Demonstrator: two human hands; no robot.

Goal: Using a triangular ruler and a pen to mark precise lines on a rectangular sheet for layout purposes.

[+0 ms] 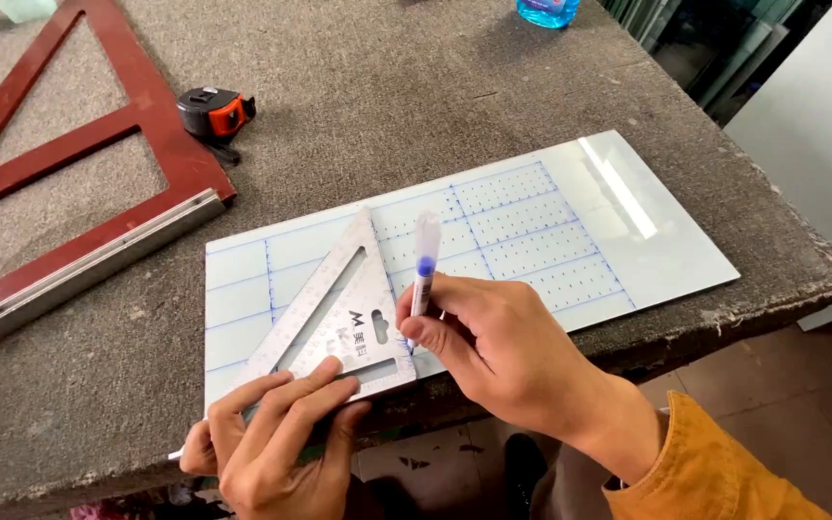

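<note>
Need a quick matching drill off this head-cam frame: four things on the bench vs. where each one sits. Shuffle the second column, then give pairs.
Things:
1. marker pen
2. metal triangle square
3. tape measure
4. blue bottle

Places:
A. far edge of the table, cut off by the frame top
B. flat on the white sheet, pinned under the left hand
C. on the grey felt beside the red wooden frame
D. gripped in the right hand, tip down along the square's edge

Pairs: 1-D, 2-B, 3-C, 4-A
</note>
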